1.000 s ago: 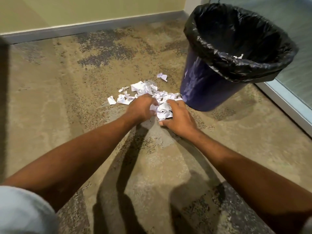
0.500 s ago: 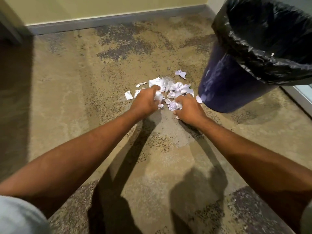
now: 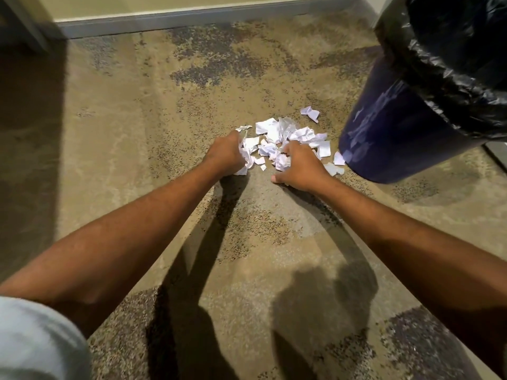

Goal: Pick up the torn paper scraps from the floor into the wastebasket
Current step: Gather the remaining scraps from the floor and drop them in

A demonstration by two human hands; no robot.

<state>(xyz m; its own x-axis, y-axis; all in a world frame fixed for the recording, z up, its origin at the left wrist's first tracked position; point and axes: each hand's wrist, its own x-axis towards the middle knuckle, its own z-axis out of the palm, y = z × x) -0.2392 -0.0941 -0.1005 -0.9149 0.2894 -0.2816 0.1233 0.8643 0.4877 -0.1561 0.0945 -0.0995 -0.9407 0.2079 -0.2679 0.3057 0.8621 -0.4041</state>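
A heap of white torn paper scraps (image 3: pixel 285 135) lies on the carpet just left of the dark blue wastebasket (image 3: pixel 389 138), which has a black liner (image 3: pixel 450 67) folded over its rim. My left hand (image 3: pixel 226 156) is at the heap's left edge, fingers curled around a bunch of scraps. My right hand (image 3: pixel 300 167) rests on the near right of the heap, thumb spread on the carpet, fingers closing over scraps. One scrap (image 3: pixel 310 113) lies apart at the back, and a few others lie beside the basket's base (image 3: pixel 338 159).
The floor is mottled tan and grey carpet (image 3: pixel 247 256). A grey baseboard (image 3: pixel 192 19) runs along the back wall. A dark upright object (image 3: pixel 24 26) stands at the far left. A pale frame edge (image 3: pixel 496 157) shows at the right behind the basket.
The camera has come closer and shifted left, so the basket sits further right in view. My hands have moved slightly apart, the left one gathering scraps from the heap's left edge.
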